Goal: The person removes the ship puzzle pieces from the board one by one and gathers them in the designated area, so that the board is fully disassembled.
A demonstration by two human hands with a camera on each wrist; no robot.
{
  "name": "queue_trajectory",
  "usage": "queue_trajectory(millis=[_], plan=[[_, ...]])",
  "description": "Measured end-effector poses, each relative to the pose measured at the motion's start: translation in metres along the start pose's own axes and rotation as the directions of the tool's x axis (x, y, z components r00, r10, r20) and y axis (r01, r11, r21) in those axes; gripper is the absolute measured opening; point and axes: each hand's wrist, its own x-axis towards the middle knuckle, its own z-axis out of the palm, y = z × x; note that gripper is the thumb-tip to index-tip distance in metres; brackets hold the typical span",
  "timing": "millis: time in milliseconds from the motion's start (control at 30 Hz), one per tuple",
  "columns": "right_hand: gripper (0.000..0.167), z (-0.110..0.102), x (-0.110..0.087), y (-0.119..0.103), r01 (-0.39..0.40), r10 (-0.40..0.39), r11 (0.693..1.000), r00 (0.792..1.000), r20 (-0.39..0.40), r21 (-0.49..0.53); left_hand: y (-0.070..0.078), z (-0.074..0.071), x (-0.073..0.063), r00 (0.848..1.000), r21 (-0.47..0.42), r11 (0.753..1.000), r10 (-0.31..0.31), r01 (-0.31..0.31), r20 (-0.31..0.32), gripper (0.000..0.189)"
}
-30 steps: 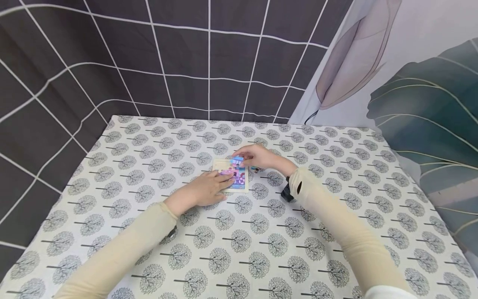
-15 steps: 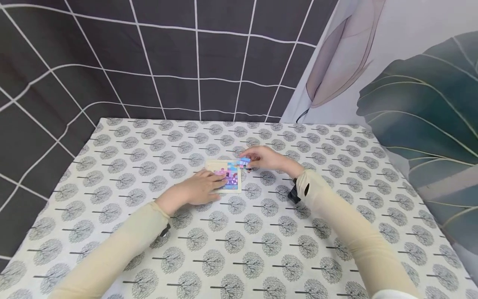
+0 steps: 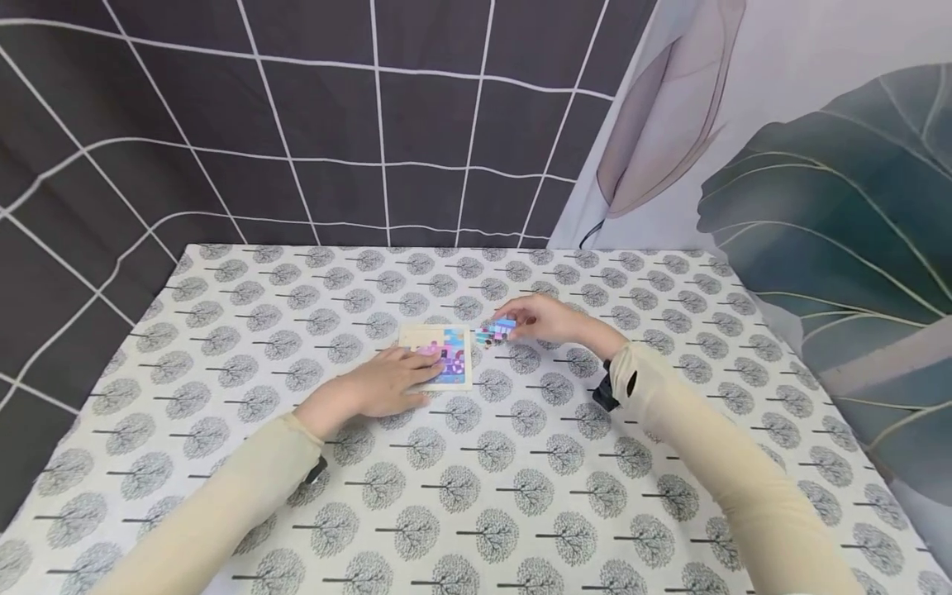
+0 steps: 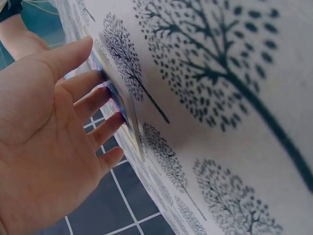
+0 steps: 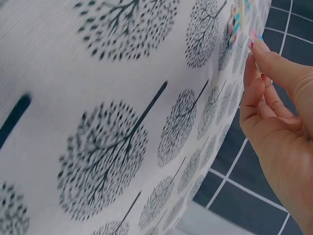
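Note:
A small jigsaw puzzle in a pale tray (image 3: 412,333) lies on the table in the head view, with pink, purple and blue pieces filling part of it. My left hand (image 3: 387,382) rests on its left side, fingers extended over the pieces; the left wrist view shows the fingertips at the edge of the tray (image 4: 132,115). Just right of the tray, my right hand (image 3: 546,318) pinches a blue and purple puzzle piece (image 3: 503,326) between thumb and fingers. In the right wrist view, the fingers mostly hide this piece (image 5: 253,39).
More colourful puzzle pieces (image 3: 483,337) lie by the tray's right side, under and beside the held piece. A white cloth (image 3: 491,450) printed with trees covers the table. Behind it hangs a dark gridded curtain (image 3: 320,107).
My right hand has drawn the piece rightward, from over the tray's upper right corner to beside the loose pieces. My left hand stays on the puzzle. The head view has shifted slightly.

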Motion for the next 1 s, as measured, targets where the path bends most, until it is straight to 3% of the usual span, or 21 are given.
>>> queue_trajectory(millis=[333,600,1000], plan=[[0.038,-0.005,-0.005,0.013,-0.008,0.009,0.999,1.0,0.017,-0.031,0.004,-0.001,0.001,0.999,0.021,0.999,-0.031,0.032,-0.025,0.056],[0.034,-0.002,-0.004,0.02,-0.034,0.034,0.999,0.999,0.01,-0.019,0.005,-0.001,0.001,0.999,-0.008,0.999,-0.05,0.05,-0.006,0.056],[0.031,0.004,-0.002,0.025,-0.045,0.044,0.998,0.999,-0.028,-0.042,0.004,-0.003,-0.001,0.999,-0.037,0.998,-0.041,0.041,-0.005,0.054]])
